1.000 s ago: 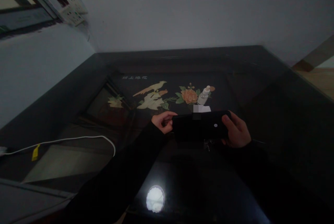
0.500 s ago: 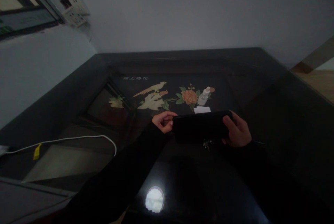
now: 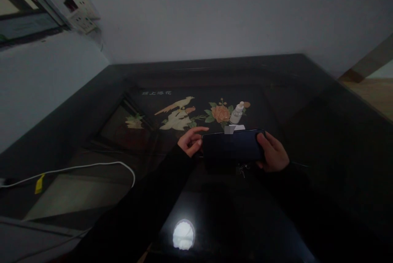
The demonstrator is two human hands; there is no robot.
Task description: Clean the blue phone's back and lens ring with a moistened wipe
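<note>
A dark smartphone (image 3: 232, 146) is held sideways above a black glossy table (image 3: 307, 103). My right hand (image 3: 273, 152) grips its right end with fingers wrapped round the edge. My left hand (image 3: 190, 142) pinches its left end, the forefinger stretched out along the top edge. Both sleeves are black. Just behind the phone stand a small clear bottle with a white cap (image 3: 237, 113) and a white card (image 3: 238, 127). A small bunch of keys (image 3: 243, 169) lies on the table under the phone.
The table top bears an inlaid bird and flower picture (image 3: 184, 113). A white cable with a yellow tag (image 3: 76, 168) runs across the left side. White wall sockets (image 3: 80, 13) sit at the upper left. A lamp's reflection (image 3: 183, 234) glows near me.
The phone has tilted so its dim screen now faces me, where its back with a small logo showed a second ago. My left forefinger has stretched out.
</note>
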